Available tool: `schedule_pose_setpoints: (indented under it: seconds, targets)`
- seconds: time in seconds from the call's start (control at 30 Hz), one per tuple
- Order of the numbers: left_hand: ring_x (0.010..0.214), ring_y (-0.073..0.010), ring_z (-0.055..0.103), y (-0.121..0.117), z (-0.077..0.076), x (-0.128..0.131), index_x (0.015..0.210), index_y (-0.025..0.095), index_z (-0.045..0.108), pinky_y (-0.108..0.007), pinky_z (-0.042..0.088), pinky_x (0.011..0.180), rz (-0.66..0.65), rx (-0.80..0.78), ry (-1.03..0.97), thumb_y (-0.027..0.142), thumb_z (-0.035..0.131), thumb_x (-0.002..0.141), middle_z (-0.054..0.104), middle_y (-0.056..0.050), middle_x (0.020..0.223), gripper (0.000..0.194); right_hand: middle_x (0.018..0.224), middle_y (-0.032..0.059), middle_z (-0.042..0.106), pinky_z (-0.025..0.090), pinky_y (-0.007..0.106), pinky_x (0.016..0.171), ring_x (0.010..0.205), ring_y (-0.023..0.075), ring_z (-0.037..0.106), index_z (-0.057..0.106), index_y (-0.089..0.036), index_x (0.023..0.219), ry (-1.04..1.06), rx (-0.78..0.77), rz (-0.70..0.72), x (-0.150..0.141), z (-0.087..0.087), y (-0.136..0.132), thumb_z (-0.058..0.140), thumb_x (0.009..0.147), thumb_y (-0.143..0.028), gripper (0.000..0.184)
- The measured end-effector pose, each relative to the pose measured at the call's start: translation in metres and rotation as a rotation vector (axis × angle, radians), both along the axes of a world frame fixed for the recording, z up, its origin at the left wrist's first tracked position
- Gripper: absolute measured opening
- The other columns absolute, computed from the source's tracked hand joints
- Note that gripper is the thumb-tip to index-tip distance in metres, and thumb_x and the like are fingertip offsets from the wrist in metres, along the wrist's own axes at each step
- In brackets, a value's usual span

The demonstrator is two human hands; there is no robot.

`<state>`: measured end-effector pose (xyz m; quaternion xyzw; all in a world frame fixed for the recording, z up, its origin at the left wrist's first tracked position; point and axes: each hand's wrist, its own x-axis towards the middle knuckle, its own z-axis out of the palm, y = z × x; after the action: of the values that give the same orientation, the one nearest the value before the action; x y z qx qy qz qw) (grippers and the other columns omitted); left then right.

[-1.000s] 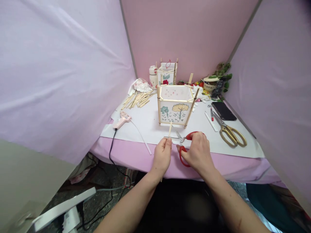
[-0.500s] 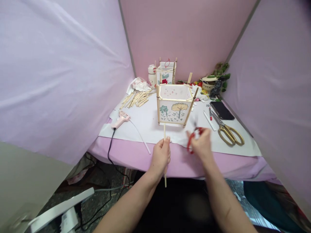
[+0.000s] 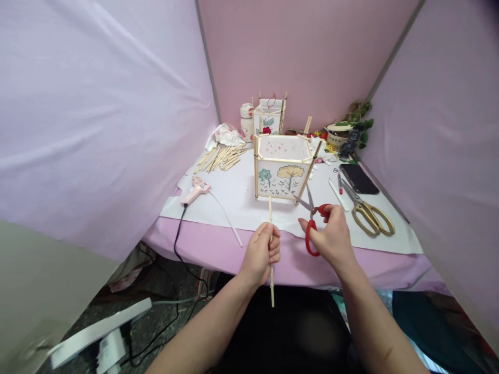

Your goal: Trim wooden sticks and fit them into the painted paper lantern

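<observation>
My left hand (image 3: 263, 251) is closed round a thin bamboo stick (image 3: 272, 292), which sticks out above and below the fist. In my right hand (image 3: 333, 236) is a pair of red-handled scissors (image 3: 312, 235), its blades spread and pointing away from me, apart from the stick. Just beyond both hands stands a white paper lantern (image 3: 283, 179) with a stick frame and trees drawn on its front panel. Its top is open and dotted panels show inside.
A pink glue gun (image 3: 196, 191) lies left, its cord running off the table. Behind it is a pile of sticks (image 3: 224, 157). Gold-handled scissors (image 3: 370, 215), a white pen (image 3: 338, 194) and a phone (image 3: 359, 178) lie right. A second lantern (image 3: 268, 117) and a bottle (image 3: 247, 122) stand behind.
The scissors in my right hand have opened wide and are no longer blurred. My left hand and its stick have shifted slightly right. The view has moved a little.
</observation>
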<state>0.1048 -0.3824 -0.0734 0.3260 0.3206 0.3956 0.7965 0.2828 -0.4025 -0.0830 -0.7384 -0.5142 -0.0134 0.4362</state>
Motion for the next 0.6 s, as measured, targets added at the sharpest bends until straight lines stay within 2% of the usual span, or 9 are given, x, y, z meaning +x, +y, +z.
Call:
schedule_pose_setpoints:
  seconds: [0.07,0.13,0.2,0.27,0.37,0.43,0.5,0.53,0.6]
  targets:
    - [0.043,-0.0031,0.018,-0.001,-0.001,0.000,0.076,0.017,0.046,-0.015,0.011,0.039,0.015,0.003,-0.008,0.038,0.051,0.088,0.028,0.008,0.053,0.025,0.093,0.0079,0.059,0.044,0.034,0.067,0.077,0.0213,0.055,0.048,-0.019,0.096,0.001,-0.114,-0.014,0.004,0.003,-0.002,0.064,0.071,-0.051,0.044]
    - [0.043,-0.0031,0.019,0.000,-0.001,0.000,0.078,0.016,0.047,-0.015,0.012,0.039,0.020,0.021,-0.003,0.038,0.051,0.088,0.029,0.007,0.054,0.024,0.095,0.0108,0.061,0.043,0.035,0.068,0.080,0.0242,0.057,0.052,-0.017,0.097,-0.074,-0.237,-0.113,0.018,0.003,-0.001,0.059,0.075,-0.051,0.041]
    - [0.043,-0.0030,0.019,0.001,-0.001,0.000,0.079,0.016,0.048,-0.015,0.012,0.039,0.012,0.035,0.006,0.039,0.052,0.088,0.029,0.007,0.055,0.024,0.097,0.0162,0.062,0.043,0.038,0.070,0.086,0.0292,0.058,0.055,-0.012,0.103,-0.190,-0.353,-0.207,0.037,-0.002,0.001,0.058,0.075,-0.049,0.046]
    - [0.043,-0.0030,0.019,0.002,-0.002,0.000,0.080,0.016,0.048,-0.015,0.012,0.039,0.012,0.044,0.020,0.039,0.052,0.088,0.029,0.007,0.055,0.024,0.099,0.0193,0.062,0.043,0.038,0.072,0.090,0.0317,0.059,0.056,-0.008,0.108,-0.270,-0.437,-0.203,0.056,-0.008,0.004,0.061,0.073,-0.048,0.054]
    - [0.044,-0.0034,0.019,0.002,-0.006,0.000,0.080,0.017,0.048,-0.016,0.012,0.039,0.016,0.067,0.053,0.039,0.050,0.089,0.028,0.008,0.055,0.024,0.096,0.0197,0.062,0.044,0.041,0.080,0.094,0.0325,0.058,0.061,-0.007,0.101,-0.335,-0.468,-0.106,0.065,-0.010,0.006,0.061,0.075,-0.042,0.043]
    - [0.044,-0.0037,0.018,0.003,-0.009,0.000,0.080,0.017,0.048,-0.016,0.012,0.040,0.007,0.097,0.077,0.039,0.050,0.089,0.027,0.008,0.055,0.024,0.098,0.0191,0.062,0.042,0.043,0.087,0.099,0.0317,0.057,0.064,-0.009,0.096,-0.315,-0.371,-0.063,0.054,-0.003,0.005,0.054,0.082,-0.035,0.031]
    - [0.044,-0.0041,0.017,0.002,-0.011,0.001,0.081,0.018,0.048,-0.016,0.012,0.040,-0.013,0.141,0.098,0.041,0.049,0.089,0.026,0.008,0.054,0.025,0.103,0.0161,0.063,0.042,0.042,0.088,0.100,0.0282,0.057,0.064,-0.012,0.101,-0.179,-0.222,0.026,0.030,0.009,0.002,0.049,0.086,-0.032,0.029]
    - [0.044,-0.0043,0.018,0.001,-0.011,0.002,0.081,0.018,0.048,-0.017,0.012,0.040,-0.023,0.166,0.107,0.043,0.049,0.089,0.025,0.008,0.054,0.026,0.102,0.0130,0.064,0.045,0.038,0.084,0.095,0.0249,0.059,0.063,-0.014,0.103,-0.049,-0.170,0.125,0.015,0.016,0.000,0.051,0.087,-0.035,0.029]
    - [0.045,-0.0046,0.020,-0.001,-0.012,0.003,0.081,0.018,0.047,-0.017,0.015,0.040,-0.034,0.221,0.128,0.044,0.050,0.089,0.027,0.008,0.055,0.027,0.101,0.0087,0.065,0.048,0.032,0.074,0.087,0.0205,0.060,0.063,-0.018,0.104,0.233,-0.189,0.409,-0.013,0.026,-0.002,0.060,0.081,-0.040,0.031]
